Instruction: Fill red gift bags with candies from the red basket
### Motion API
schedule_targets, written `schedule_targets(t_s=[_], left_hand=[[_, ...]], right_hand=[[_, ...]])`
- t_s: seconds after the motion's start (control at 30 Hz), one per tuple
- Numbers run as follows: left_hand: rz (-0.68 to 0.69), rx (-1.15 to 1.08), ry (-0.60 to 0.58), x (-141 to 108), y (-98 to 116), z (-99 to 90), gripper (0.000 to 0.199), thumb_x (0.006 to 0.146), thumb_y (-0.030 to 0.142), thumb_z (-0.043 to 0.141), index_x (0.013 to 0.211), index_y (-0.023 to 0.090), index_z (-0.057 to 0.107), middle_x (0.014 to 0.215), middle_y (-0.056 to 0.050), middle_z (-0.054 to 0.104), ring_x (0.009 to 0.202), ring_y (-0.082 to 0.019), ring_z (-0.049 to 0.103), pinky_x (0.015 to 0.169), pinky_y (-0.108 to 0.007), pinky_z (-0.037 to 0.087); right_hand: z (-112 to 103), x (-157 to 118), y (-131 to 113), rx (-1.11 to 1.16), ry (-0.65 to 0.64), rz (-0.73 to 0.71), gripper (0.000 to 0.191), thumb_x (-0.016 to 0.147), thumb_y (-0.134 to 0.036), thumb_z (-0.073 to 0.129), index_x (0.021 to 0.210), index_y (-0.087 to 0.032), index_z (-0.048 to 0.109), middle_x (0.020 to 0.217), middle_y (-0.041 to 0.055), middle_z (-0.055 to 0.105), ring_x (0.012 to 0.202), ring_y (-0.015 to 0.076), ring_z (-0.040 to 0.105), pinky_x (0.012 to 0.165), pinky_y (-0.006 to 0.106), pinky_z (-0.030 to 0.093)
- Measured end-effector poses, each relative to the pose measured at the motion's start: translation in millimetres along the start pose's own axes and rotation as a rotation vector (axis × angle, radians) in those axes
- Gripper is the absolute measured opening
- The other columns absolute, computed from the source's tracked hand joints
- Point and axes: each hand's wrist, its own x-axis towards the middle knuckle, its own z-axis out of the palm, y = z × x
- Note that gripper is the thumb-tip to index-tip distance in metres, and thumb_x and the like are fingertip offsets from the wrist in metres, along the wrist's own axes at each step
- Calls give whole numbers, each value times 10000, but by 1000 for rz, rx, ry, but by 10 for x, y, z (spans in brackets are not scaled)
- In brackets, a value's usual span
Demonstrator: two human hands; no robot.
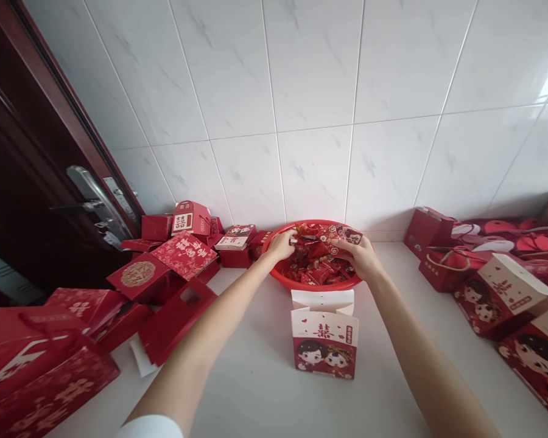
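A red plastic basin (285, 281) full of red-wrapped candies (317, 272) stands near the wall. My left hand (282, 246) reaches over its left side, fingers curled in among the wrappers; what they hold is too small to make out. At the right side my right hand (361, 257) is closed, thumb and fingers pinching a red patterned candy packet (342, 236) above the heap. In front of the basin a red and white gift box (326, 344), printed with a cartoon couple, stands upright with its top flaps raised.
Several red gift boxes (187, 252) are piled at the left, near a dark door with a metal handle (95, 198). More couple-printed boxes (497, 295) and flat red pieces (530, 243) lie along the right. A white tiled wall (315, 176) rises behind the basin.
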Motion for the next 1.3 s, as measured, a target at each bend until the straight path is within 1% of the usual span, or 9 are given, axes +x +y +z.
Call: schedule_targets(t_s=[0.13,0.23,0.33,0.43,0.6,0.77,0.97,1.1,1.3], left_hand=[[49,143,17,-74,86,-63,108,714,245,766,802,224,707,927,-66,749,963,-282,679,888,-367,493],[119,337,-296,-140,166,-67,204,825,326,638,654,234,700,744,-46,730,775,-243,686,779,-333,491],[107,488,-542,-185,207,-16,47,710,279,708,707,262,752,733,-25,739,788,-247,701,772,-313,496],[56,586,-584,-186,209,66,190,559,253,801,746,243,765,827,-79,767,883,-323,708,820,-360,517],[-12,692,-645,-122,209,175,411,523,276,834,921,194,776,1090,-178,755,1069,-406,672,936,-439,512],[-23,703,-721,-81,247,206,280,584,223,776,856,157,778,1084,-192,752,1022,-396,691,907,-440,528],[8,552,-674,-131,243,130,123,569,149,737,690,168,728,834,-109,759,827,-314,708,742,-351,532],[46,356,-584,-136,176,18,172,710,197,655,857,174,743,787,-30,740,721,-197,683,635,-261,503],[23,-369,-274,-124,98,-7,273,694,175,643,945,161,750,890,-36,755,731,-173,668,703,-288,531]], right_hand=[[7,-3,-5,-4,29,2,406,513,-284,926,857,-205,727,856,31,777,796,234,732,642,306,626],[8,-1,-1,-16,42,1,382,514,-274,924,832,-204,723,849,30,774,790,224,728,636,291,620],[11,-5,-4,-16,41,-4,373,516,-274,920,824,-206,719,849,30,772,797,230,728,626,290,616],[27,-23,-23,-19,43,-6,398,500,-280,925,826,-205,710,844,28,770,784,226,726,603,278,605],[57,-54,-56,-30,50,-3,455,459,-292,941,820,-197,682,826,30,766,751,220,725,585,273,594],[39,-43,-37,-44,45,-11,486,465,-314,949,851,-200,676,801,15,760,750,214,726,620,283,597],[15,-22,3,-57,34,-13,468,496,-307,943,876,-204,692,852,20,774,777,212,732,650,285,604],[4,-10,25,-22,40,-28,445,518,-291,938,891,-199,712,861,22,778,762,205,734,669,294,620],[2,-15,20,-9,20,-31,391,549,-283,927,874,-186,731,858,32,783,754,198,737,629,260,617]])
